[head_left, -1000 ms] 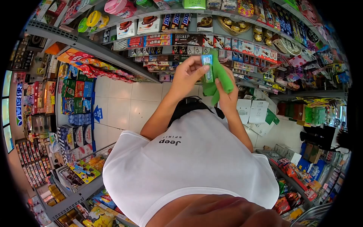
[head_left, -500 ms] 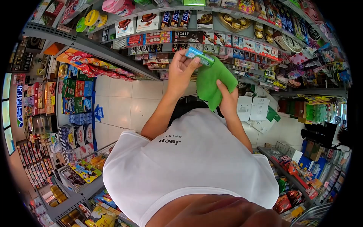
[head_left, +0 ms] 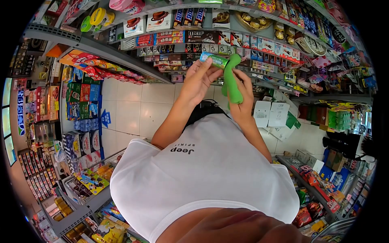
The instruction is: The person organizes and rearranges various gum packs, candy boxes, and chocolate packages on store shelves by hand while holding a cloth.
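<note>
Shop shelves (head_left: 117, 56) full of sweets stand before the person. Above the floor (head_left: 156, 109), the left hand (head_left: 197, 80) holds a blue-green pack (head_left: 214, 60) between fingers; the right hand (head_left: 244, 92) grips a green cloth (head_left: 231, 85), near the pack's end.

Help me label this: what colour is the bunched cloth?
The bunched cloth is bright green, clearest in the head view.

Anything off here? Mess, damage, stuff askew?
The white sheets low on the right, by the tiled floor, lie at uneven angles, loose rather than stacked. Can't tell if they were dropped or left there. The packet in the left hand shows no obvious damage.
</note>
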`<state>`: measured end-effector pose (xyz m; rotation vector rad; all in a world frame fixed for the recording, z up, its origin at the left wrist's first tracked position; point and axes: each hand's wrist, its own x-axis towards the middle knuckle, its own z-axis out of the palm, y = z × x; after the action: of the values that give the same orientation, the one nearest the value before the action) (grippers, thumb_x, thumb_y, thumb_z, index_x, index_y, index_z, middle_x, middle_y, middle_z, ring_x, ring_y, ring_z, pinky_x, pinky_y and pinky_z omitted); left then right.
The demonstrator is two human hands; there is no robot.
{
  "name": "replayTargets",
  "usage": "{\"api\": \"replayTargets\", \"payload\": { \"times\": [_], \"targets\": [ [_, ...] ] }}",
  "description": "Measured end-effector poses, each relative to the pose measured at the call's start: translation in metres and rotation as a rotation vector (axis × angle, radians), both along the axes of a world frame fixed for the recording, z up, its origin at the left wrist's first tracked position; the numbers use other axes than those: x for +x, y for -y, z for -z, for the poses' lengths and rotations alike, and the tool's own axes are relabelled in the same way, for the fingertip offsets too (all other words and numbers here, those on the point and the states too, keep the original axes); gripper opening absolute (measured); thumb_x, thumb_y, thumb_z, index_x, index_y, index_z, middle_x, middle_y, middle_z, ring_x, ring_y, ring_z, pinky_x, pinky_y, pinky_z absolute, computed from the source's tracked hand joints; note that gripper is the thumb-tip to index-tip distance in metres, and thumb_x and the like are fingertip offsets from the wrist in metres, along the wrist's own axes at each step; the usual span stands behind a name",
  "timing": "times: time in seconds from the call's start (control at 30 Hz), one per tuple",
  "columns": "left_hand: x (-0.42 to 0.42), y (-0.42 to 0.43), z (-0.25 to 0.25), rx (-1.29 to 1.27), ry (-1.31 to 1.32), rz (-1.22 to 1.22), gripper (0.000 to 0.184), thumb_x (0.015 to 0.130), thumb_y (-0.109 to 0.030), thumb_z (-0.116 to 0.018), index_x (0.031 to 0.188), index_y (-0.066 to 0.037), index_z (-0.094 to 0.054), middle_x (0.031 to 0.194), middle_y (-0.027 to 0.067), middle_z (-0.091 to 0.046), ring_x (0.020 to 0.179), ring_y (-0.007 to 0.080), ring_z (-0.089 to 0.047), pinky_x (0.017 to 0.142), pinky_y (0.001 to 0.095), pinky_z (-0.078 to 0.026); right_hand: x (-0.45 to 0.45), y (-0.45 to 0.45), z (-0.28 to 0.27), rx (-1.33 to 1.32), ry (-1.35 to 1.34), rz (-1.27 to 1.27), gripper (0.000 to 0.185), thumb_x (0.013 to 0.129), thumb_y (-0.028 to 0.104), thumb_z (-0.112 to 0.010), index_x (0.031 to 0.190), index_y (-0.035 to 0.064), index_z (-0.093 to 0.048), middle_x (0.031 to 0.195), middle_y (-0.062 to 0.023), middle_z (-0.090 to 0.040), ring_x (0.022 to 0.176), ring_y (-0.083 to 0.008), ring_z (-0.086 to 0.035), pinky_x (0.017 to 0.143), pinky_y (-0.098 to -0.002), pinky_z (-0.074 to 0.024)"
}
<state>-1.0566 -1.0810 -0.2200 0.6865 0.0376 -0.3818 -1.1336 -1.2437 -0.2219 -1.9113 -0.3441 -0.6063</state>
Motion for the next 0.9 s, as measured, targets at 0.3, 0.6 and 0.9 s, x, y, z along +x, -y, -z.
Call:
{"api": "replayTargets", "payload": {
  "times": [0.3,0.6,0.9],
  "targets": [
    [-0.006,0.005,-0.013,0.261,0.227,-0.103,0.027,0.098,-0.010,-0.068,0.114,-0.002,-0.047,0.113,0.0129,-0.065,0.105,0.0199,-0.068,0.092,0.0375,-0.059,-0.003,-0.006,-0.004,0.319,-0.220,0.063,0.036,0.099,0.008,-0.058,0.133,-0.0037,-0.061,0.139,-0.0179,-0.054,0.125,-0.0288,-0.057,0.106,-0.0374,-0.0432],
    [0.014,-0.007,-0.024,0.420,0.519,-0.276,0.037,0.091,0.005,-0.071,0.117,0.000,-0.046,0.113,0.0109,-0.061,0.106,0.0150,-0.063,0.094,0.0296,-0.054,-0.011,-0.004,0.010,0.171,-0.237,-0.092,0.039,0.092,0.003,-0.059,0.130,-0.0036,-0.062,0.132,-0.0184,-0.060,0.120,-0.0301,-0.060,0.104,-0.0367,-0.0442],
    [0.052,-0.027,-0.097,0.463,0.738,-0.379,0.047,0.090,0.003,-0.074,0.128,0.000,-0.047,0.111,0.0173,-0.069,0.099,0.0177,-0.070,0.084,0.0332,-0.062,-0.008,-0.002,0.017,0.204,-0.277,-0.097,0.036,0.094,0.004,-0.060,0.129,-0.0040,-0.062,0.132,-0.0170,-0.060,0.121,-0.0286,-0.059,0.106,-0.0354,-0.0420]
  ]
}}
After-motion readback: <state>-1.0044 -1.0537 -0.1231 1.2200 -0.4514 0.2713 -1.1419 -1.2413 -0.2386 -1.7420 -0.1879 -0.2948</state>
